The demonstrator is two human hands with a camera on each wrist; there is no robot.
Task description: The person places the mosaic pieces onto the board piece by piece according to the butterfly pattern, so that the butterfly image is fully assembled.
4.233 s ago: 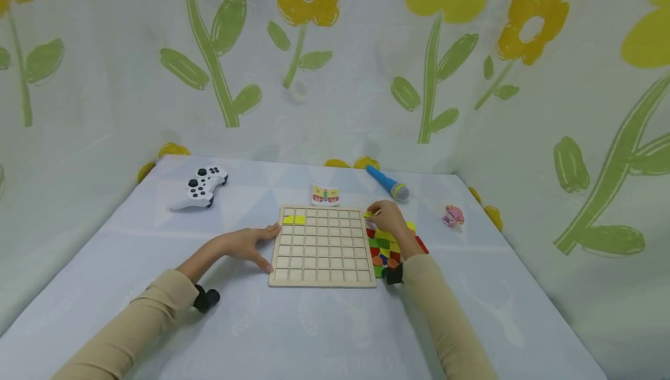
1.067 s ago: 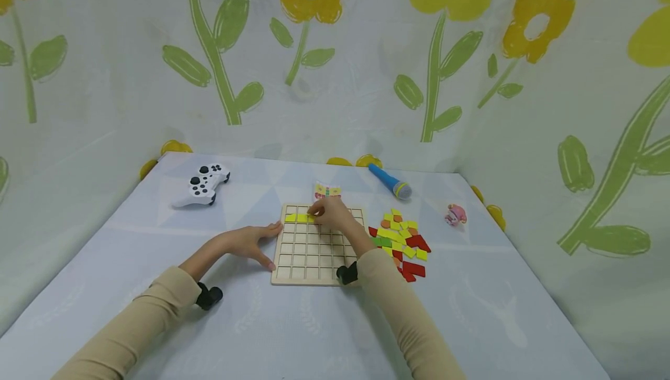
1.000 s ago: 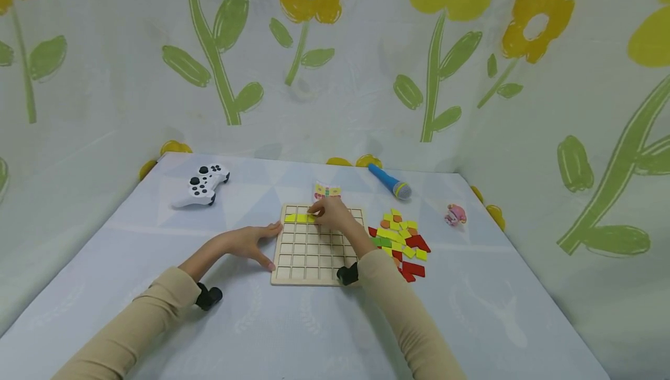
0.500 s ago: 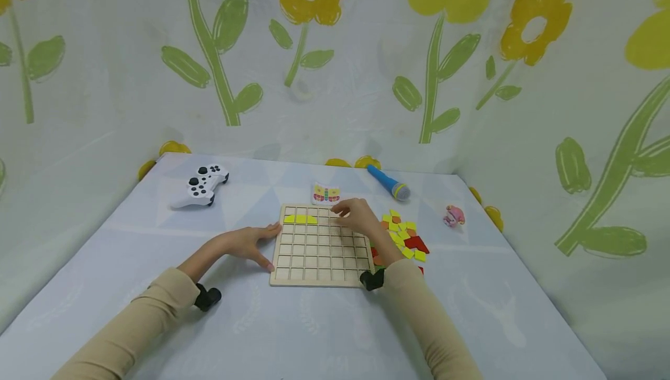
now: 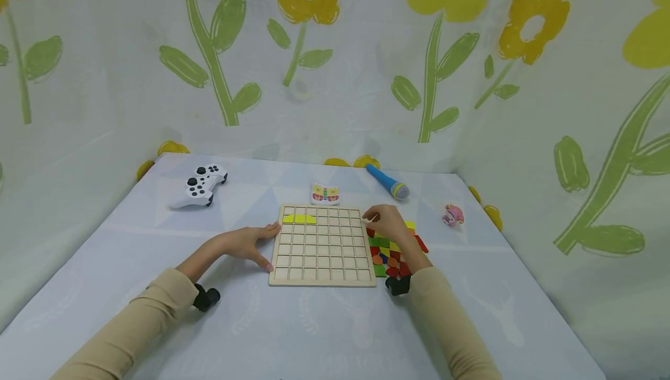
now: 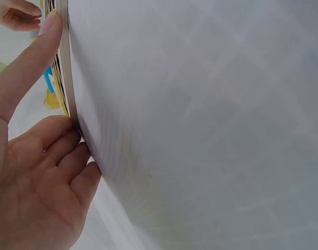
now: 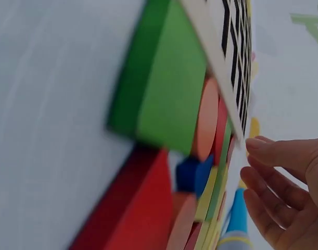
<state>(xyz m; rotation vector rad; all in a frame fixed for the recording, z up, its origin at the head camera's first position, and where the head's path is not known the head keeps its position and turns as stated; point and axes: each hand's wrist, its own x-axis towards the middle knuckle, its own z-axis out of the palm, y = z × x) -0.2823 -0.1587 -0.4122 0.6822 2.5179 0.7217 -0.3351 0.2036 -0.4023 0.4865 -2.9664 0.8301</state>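
The left hand's point(image 5: 243, 244) spread fingers touch the board's point(image 5: 324, 250) left edge; the right hand's point(image 5: 388, 223), loosely bent and released, are by its far right corner. Three yellow pieces point(image 5: 300, 219) sit leftmost in its second row. Right of it, a coloured pile point(image 5: 384, 242) lies on the tabletop point(image 5: 293, 333).

soft, diffuse light fills the head view fairly evenly, with faint shadows on the pale surface point(image 5: 314, 333) beside the sleeves point(image 5: 131, 322); its wide lens stretches the outer edges. the left wrist view is dim and greyish, its surface pattern washed out, shadow darkening beside the board point(image 6: 66, 67). in the right wrist view, the close green piece point(image 7: 172, 88) and red piece point(image 7: 143, 208) are blurred.
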